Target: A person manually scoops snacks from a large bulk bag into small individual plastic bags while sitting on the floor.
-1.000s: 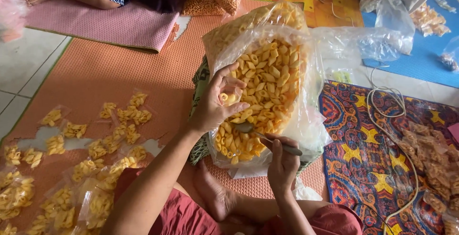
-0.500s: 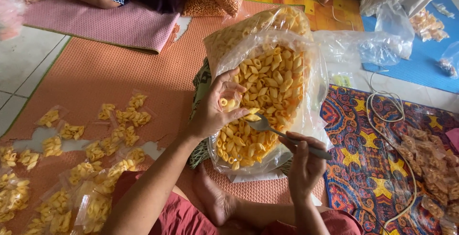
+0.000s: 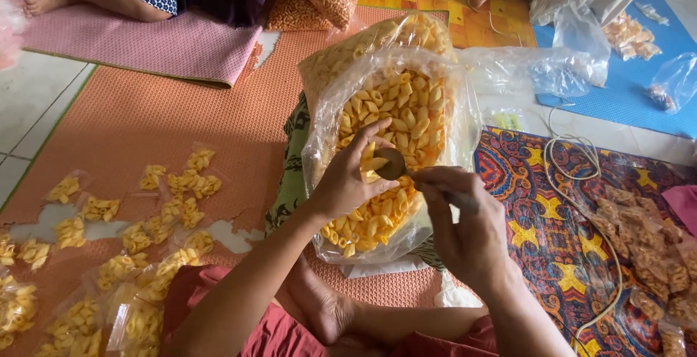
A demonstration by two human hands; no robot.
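left hand (image 3: 347, 183): my fingers curl around a small clear pouch, holding its mouth open
right hand (image 3: 465, 222): fingers pinching the spoon (image 3: 392, 162); I tip it level over the snack bag (image 3: 392, 139)

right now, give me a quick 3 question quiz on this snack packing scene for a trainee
1. True or false: the big clear bag of yellow snacks is open at the top.
2. What does the right hand hold over the bag? A) scissors B) a spoon C) a cup
3. On which side of the person do the small filled packets lie, on the orange mat?

Key
1. True.
2. B: the spoon has its bowl at the left hand, above the snacks.
3. The person's left.
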